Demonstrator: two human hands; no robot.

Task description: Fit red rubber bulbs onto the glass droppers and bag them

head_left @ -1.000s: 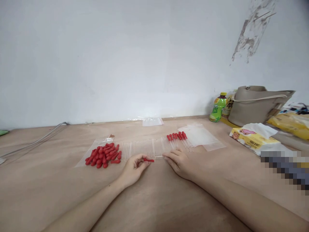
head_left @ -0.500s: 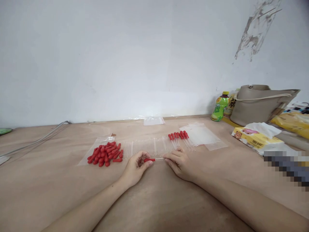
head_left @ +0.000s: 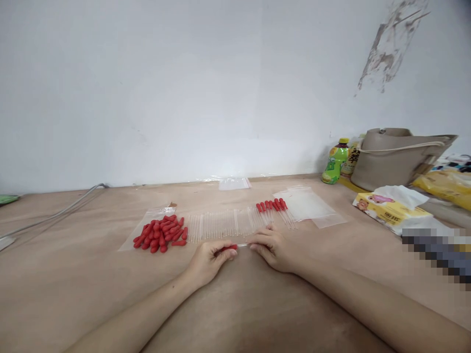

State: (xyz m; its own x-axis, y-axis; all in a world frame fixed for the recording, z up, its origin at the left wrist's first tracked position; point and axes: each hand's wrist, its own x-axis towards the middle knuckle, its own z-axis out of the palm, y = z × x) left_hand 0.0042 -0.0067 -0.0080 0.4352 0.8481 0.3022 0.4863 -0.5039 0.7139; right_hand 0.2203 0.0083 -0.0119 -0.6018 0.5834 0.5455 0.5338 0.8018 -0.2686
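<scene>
Red-topped droppers (head_left: pixel 277 206) on brown table (head_left: pixel 235 304)

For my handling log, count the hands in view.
2: the left hand, pinching a red bulb right of the loose pile, and the right hand, beside it, holding a clear tube. No others show; the pixelated patch at right is unreadable.

Green bottle (head_left: pixel 333 165), taupe bag (head_left: pixel 386 166), tissue pack (head_left: pixel 390 210)

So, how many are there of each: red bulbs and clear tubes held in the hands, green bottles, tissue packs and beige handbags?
Red bulb in the left hand: 1
Clear tube in the right hand: 1
Green bottle: 1
Tissue pack: 1
Beige handbag: 1
Total: 5
</scene>
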